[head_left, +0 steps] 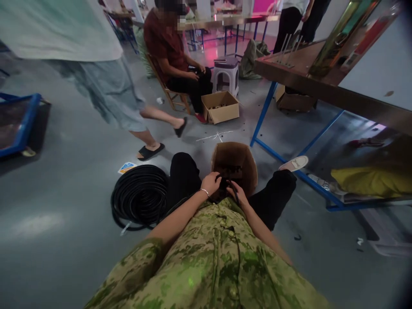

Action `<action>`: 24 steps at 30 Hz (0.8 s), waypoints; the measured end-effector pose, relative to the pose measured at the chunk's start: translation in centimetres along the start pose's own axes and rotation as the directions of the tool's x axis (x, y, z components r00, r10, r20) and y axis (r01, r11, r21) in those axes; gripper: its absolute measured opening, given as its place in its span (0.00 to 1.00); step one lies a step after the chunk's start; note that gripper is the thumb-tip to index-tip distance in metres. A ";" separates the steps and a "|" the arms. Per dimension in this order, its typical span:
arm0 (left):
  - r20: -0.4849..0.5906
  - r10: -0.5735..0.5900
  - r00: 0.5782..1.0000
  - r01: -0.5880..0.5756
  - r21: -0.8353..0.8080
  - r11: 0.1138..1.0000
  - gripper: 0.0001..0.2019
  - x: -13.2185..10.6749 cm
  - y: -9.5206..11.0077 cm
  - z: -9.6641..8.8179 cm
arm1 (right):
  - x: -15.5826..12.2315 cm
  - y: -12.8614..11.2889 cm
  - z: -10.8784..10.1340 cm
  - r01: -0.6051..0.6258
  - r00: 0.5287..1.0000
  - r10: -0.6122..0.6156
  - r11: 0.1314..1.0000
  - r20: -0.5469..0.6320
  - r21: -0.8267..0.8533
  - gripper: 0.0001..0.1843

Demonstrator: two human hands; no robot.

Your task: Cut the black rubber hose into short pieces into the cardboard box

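Note:
Both hands are in front of my body, over the near side of an open cardboard box between my knees. My left hand, with a bracelet at its wrist, is closed around something dark that is too small to make out. Close beside it, my right hand is closed on a length of black hose, which bends down toward my lap. Small dark pieces lie inside the box, partly hidden by shadow. To the left, a large coil of black hose rests on the floor against my leg.
A person sits on a wooden chair beside another cardboard box and a stool. Another person walks at left, near a blue-framed cart. At right stands a blue-legged table with yellow cloth beneath.

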State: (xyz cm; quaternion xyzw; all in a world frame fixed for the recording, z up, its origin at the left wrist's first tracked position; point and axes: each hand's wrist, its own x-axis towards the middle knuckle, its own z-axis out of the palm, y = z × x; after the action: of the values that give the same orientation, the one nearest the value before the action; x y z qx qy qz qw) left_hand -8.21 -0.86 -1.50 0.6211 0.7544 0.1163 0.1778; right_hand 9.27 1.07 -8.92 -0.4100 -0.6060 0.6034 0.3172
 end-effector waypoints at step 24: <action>0.020 0.168 0.986 -0.166 -0.083 0.983 0.15 -1.0 -0.1 0.1 | -0.6 0.0 0.0 0.101 0.982 -0.090 0.993 0.167 -0.056 0.30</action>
State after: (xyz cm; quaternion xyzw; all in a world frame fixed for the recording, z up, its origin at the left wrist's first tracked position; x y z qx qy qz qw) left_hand -8.06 -1.90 -1.46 0.6760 0.6918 0.1531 0.2026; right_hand 9.57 0.56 -8.85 -0.3392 -0.6683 0.5994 0.2813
